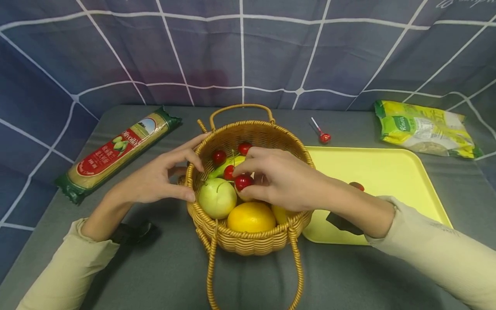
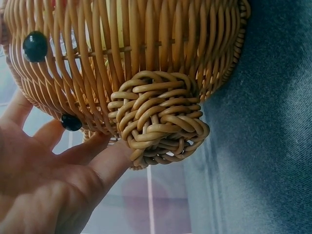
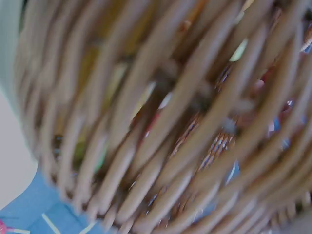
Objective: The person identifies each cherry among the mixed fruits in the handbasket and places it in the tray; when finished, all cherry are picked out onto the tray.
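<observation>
A round wicker basket (image 1: 253, 247) with looped handles stands in the middle of the table. Over its left rim my left hand (image 1: 156, 178) grips with the index finger bent inward and the thumb against the edge. The left wrist view shows the hand (image 2: 53, 180) beside a woven knob (image 2: 158, 119) and dark beads on the basket's side. Inside the basket, my right hand (image 1: 280, 176) pinches a red cherry (image 1: 243, 182) between thumb and fingers. Around it lie more cherries (image 1: 219, 156), a pale green fruit (image 1: 217, 198) and a lemon (image 1: 251, 217). Wicker (image 3: 161, 117) fills the right wrist view.
A yellow tray (image 1: 399, 185) lies to the right, partly under my right forearm, with a small dark red item (image 1: 357, 186) on it. Behind it are a lollipop (image 1: 324, 137) and a green-yellow Knorr bag (image 1: 426, 129). A spaghetti pack (image 1: 116, 153) lies left.
</observation>
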The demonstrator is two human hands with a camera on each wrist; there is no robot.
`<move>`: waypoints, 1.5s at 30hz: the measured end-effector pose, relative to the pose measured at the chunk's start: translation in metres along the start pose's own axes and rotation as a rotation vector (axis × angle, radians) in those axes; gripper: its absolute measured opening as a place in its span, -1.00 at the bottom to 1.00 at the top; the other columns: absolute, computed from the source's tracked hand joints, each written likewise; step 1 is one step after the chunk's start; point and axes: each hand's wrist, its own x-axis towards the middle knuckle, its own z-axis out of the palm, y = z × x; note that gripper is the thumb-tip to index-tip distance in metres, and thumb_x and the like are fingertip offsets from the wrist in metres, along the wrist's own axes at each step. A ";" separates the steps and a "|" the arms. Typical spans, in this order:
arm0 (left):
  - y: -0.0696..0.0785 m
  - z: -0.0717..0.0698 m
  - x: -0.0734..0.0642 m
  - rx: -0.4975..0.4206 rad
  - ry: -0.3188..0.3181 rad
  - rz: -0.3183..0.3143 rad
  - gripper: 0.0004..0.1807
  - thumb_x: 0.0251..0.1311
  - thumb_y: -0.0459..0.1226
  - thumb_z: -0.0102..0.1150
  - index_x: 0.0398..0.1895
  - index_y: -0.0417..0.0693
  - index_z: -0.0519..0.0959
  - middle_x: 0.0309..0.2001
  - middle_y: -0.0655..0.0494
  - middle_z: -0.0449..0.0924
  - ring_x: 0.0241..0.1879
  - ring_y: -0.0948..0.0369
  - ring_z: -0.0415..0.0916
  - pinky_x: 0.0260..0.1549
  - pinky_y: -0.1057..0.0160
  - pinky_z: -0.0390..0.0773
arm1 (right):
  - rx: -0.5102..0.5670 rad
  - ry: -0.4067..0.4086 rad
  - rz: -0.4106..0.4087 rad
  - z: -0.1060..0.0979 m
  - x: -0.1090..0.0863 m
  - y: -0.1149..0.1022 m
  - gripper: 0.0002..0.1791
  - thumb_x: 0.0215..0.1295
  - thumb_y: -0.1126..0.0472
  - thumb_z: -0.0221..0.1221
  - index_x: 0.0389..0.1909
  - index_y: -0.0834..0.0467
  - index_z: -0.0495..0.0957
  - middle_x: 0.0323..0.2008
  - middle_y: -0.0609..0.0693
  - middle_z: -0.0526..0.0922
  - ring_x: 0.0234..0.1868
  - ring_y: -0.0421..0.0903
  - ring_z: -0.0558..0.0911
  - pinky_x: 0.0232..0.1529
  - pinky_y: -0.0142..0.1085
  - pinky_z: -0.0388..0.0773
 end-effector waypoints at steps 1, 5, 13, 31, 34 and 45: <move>0.000 0.000 0.000 -0.002 0.000 -0.001 -0.61 0.06 -0.37 0.44 -0.09 -0.16 0.47 0.57 0.14 -0.12 0.45 -0.05 0.01 0.11 0.15 0.47 | 0.014 0.016 -0.004 -0.002 -0.002 0.001 -0.73 0.22 0.13 0.38 -0.06 0.06 0.69 -0.35 -0.18 0.49 -0.39 -0.23 0.44 -0.34 -0.32 0.44; 0.001 0.000 -0.001 -0.004 0.000 -0.006 -0.61 0.06 -0.37 0.44 -0.09 -0.16 0.47 0.57 0.14 -0.13 0.45 -0.05 0.02 0.11 0.15 0.47 | 0.072 0.086 -0.030 -0.009 -0.013 0.003 -0.72 0.20 0.16 0.40 -0.06 0.08 0.68 -0.29 -0.21 0.55 -0.32 -0.27 0.50 -0.31 -0.32 0.51; 0.001 0.000 -0.001 -0.017 0.002 -0.013 -0.61 0.05 -0.40 0.44 -0.09 -0.17 0.47 0.58 0.14 -0.14 0.46 -0.04 -0.01 0.13 -0.12 0.41 | 0.118 0.321 -0.041 -0.022 -0.041 0.009 -0.73 0.15 0.34 0.39 -0.12 0.12 0.66 -0.27 -0.24 0.62 -0.26 -0.27 0.55 -0.28 -0.36 0.51; 0.001 0.001 -0.001 -0.011 0.006 -0.014 -0.60 0.05 -0.37 0.44 -0.08 -0.17 0.47 0.58 0.14 -0.15 0.47 -0.03 -0.02 0.11 -0.19 0.39 | 0.120 0.440 0.650 -0.044 -0.159 0.067 -0.70 0.31 0.23 0.29 0.06 0.00 0.61 -0.12 -0.15 0.70 -0.19 -0.31 0.67 -0.24 -0.58 0.51; 0.001 0.001 -0.001 -0.002 0.007 -0.016 -0.60 0.05 -0.36 0.45 -0.08 -0.15 0.48 0.57 0.15 -0.13 0.46 -0.02 0.00 0.13 -0.07 0.43 | 0.075 0.410 0.679 -0.035 -0.177 0.082 -0.67 0.34 0.21 0.27 0.11 0.06 0.59 -0.10 -0.22 0.67 -0.16 -0.40 0.61 -0.26 -0.59 0.51; 0.001 0.001 0.000 0.003 0.006 -0.015 -0.60 0.04 -0.40 0.44 -0.07 -0.13 0.48 0.57 0.16 -0.12 0.45 0.01 0.03 0.13 -0.10 0.42 | -0.055 0.243 0.766 -0.015 -0.221 0.125 -0.59 0.39 0.13 0.22 0.18 0.22 0.52 -0.01 0.20 0.65 -0.19 -0.49 0.50 -0.39 -0.46 0.41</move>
